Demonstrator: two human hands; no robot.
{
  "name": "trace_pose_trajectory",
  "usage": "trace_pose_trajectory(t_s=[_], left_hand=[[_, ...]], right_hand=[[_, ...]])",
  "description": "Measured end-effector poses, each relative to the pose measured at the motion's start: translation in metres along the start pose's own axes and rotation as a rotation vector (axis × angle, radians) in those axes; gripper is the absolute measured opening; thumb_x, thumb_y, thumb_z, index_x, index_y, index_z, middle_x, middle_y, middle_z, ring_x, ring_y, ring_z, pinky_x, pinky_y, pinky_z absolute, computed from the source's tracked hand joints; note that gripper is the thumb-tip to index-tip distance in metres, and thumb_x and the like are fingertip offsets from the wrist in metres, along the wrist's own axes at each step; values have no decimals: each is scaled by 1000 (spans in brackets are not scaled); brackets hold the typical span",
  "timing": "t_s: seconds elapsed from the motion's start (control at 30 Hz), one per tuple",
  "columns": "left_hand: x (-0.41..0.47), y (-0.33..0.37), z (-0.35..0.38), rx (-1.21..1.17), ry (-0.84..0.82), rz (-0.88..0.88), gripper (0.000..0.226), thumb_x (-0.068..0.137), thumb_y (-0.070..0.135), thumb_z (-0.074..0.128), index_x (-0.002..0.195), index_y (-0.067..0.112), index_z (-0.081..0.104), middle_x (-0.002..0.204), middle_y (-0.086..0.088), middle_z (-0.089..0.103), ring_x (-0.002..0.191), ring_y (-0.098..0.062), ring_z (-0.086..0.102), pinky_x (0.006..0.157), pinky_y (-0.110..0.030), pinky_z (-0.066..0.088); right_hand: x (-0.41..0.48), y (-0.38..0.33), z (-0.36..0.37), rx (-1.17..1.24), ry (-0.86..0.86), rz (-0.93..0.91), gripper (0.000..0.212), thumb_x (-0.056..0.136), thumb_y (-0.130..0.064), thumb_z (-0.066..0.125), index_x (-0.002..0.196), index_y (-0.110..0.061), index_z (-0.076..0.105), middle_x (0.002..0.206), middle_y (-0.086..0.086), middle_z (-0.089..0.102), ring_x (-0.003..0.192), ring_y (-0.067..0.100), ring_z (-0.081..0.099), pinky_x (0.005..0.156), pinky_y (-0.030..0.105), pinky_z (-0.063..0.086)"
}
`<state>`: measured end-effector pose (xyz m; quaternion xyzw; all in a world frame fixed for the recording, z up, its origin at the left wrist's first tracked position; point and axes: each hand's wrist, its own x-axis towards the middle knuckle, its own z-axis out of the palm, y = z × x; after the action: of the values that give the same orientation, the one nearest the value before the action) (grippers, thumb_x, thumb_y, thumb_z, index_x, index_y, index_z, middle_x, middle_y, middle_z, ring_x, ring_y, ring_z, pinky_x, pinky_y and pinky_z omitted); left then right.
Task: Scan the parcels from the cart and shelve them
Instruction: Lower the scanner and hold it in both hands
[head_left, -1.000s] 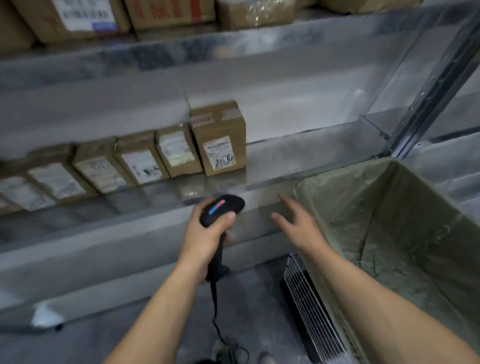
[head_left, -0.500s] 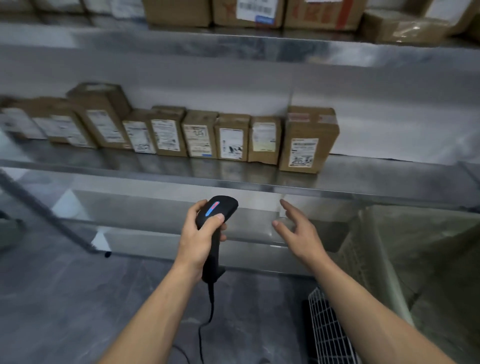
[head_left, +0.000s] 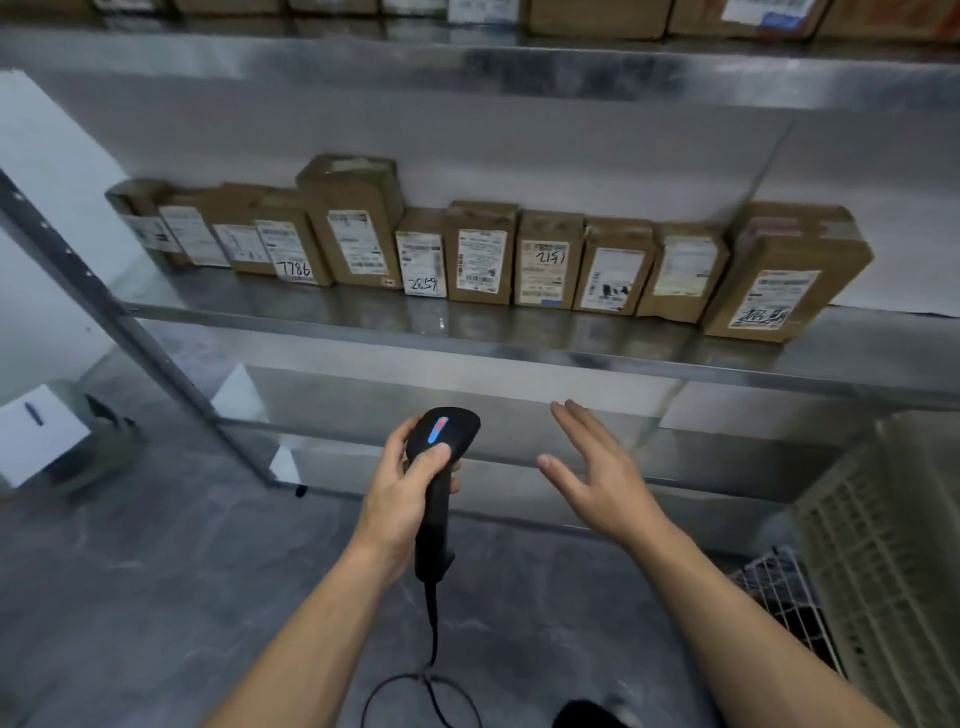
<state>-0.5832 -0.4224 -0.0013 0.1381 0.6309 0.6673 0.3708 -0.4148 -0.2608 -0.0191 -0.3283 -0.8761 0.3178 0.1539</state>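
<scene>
Parcels (head_left: 483, 252) in a row on the middle shelf (head_left: 519, 338), backs to the wall. More boxes (head_left: 597, 18) on the shelf above. Cart (head_left: 883, 561) at lower right, on the floor (head_left: 130, 597).

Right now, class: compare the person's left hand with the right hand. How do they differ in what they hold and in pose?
The left hand is closed around a black barcode scanner, thumb on top; the right hand holds nothing. The left hand's fingers are curled; the right hand's fingers are spread flat, palm turned inward. A cord trails down from the scanner in the left hand; nothing hangs from the right hand. Both are bare and raised below the shelf of parcels.
</scene>
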Motion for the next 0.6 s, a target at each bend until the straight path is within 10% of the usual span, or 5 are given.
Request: trace_pose_trajectory(t_s=[0.37,0.6], left_hand=[[41,-3,-25,11,33,-145,92,57,43,90,139,31,50,98,0,75,100,-23,70,93,-42,51],[69,9,-10,-20,10,-171,65,76,20,88,131,30,55,90,6,77,95,-17,69,95,-43,53]], right_hand=[[31,-37,46,162,-118,-110,77,88,-61,57,153,-30,32,155,-17,25,134,-30,6,108,-2,8],[70,-31,60,356,-155,-84,78,79,-66,60,147,-42,30,154,-21,30,145,-3,28,116,34,39]])
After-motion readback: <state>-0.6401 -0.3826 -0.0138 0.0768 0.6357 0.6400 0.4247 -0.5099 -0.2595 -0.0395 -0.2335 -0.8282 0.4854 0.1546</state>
